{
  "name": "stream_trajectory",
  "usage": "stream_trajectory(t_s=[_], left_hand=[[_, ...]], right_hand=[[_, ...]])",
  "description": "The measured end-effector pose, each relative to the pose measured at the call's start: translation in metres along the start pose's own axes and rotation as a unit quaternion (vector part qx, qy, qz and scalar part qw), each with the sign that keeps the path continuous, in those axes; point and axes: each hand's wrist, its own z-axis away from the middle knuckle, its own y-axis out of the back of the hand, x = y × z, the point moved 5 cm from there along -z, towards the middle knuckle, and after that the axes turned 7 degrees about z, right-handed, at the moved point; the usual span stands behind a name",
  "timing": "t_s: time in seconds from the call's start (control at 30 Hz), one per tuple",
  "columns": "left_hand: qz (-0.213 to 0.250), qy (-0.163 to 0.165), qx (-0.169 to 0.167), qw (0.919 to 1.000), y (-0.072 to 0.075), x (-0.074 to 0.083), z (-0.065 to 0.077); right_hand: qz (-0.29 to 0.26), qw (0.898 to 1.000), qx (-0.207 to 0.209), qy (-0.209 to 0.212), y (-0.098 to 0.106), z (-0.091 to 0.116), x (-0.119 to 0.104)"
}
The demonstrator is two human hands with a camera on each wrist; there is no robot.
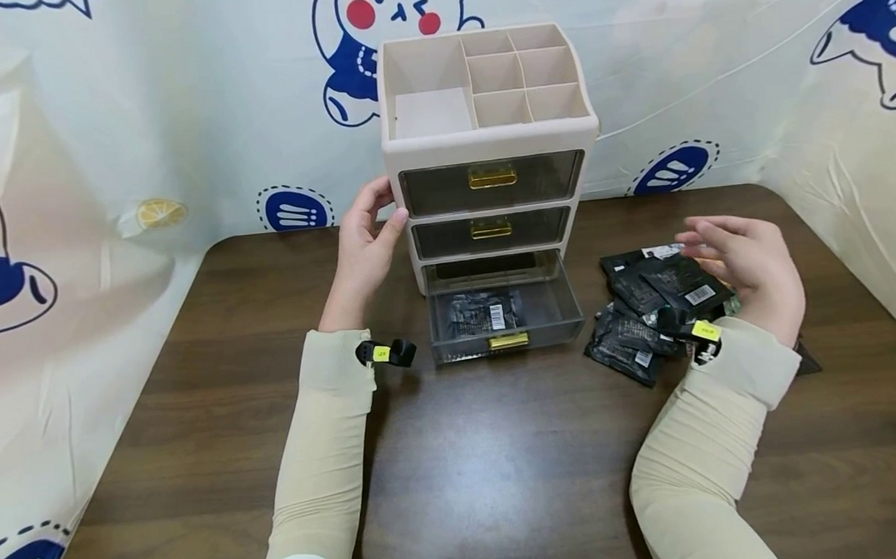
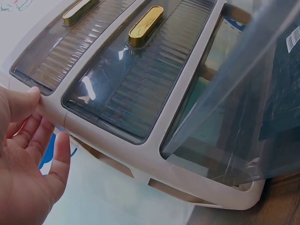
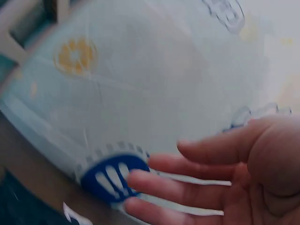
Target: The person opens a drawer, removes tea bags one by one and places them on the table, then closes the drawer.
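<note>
A white desktop drawer organizer (image 1: 487,136) stands at the back of the table, with dark see-through drawers and gold handles. My left hand (image 1: 364,254) holds its left side, thumb on the front edge and fingers round the side. The bottom drawer (image 1: 544,338) is pulled out. In it lies a black packet (image 1: 468,314) with a white barcode label. To the right is a pile of similar black packets (image 1: 631,334). Over that pile hovers my right hand (image 1: 755,266), fingers loosely extended and nothing in them; the right wrist view shows the same bare fingers (image 3: 173,187).
The organizer's top is split into several compartments (image 1: 495,71). Its upper two drawers (image 2: 136,70) are closed. Behind the brown wooden table (image 1: 501,469) hangs a pale curtain (image 1: 207,98) with cartoon prints, close to the table's back edge.
</note>
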Motion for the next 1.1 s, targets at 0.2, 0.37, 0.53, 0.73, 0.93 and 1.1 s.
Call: stream_trajectory(t_s=[0.2, 0.37, 0.53, 0.73, 0.93, 1.1], left_hand=[[0.000, -0.003, 0.000, 1.0000, 0.000, 0.000, 0.000], [-0.001, -0.010, -0.002, 1.0000, 0.000, 0.002, -0.001], [0.003, -0.011, -0.003, 0.9999, 0.000, 0.002, 0.000], [-0.002, -0.010, -0.004, 0.9999, 0.000, 0.002, 0.000], [-0.002, -0.013, -0.008, 0.9999, 0.000, 0.002, -0.001], [0.001, -0.024, -0.014, 0.9996, 0.000, 0.001, -0.001]], right_hand=[[0.096, 0.986, -0.111, 0.073, -0.049, -0.002, -0.036], [0.127, 0.971, -0.172, 0.106, -0.088, 0.001, -0.057], [0.173, 0.953, -0.217, 0.124, -0.128, 0.001, -0.066], [0.250, 0.926, -0.251, 0.129, -0.176, -0.003, -0.065], [0.268, 0.914, -0.282, 0.115, -0.207, -0.005, -0.058], [0.279, 0.904, -0.308, 0.097, -0.220, -0.007, -0.050]])
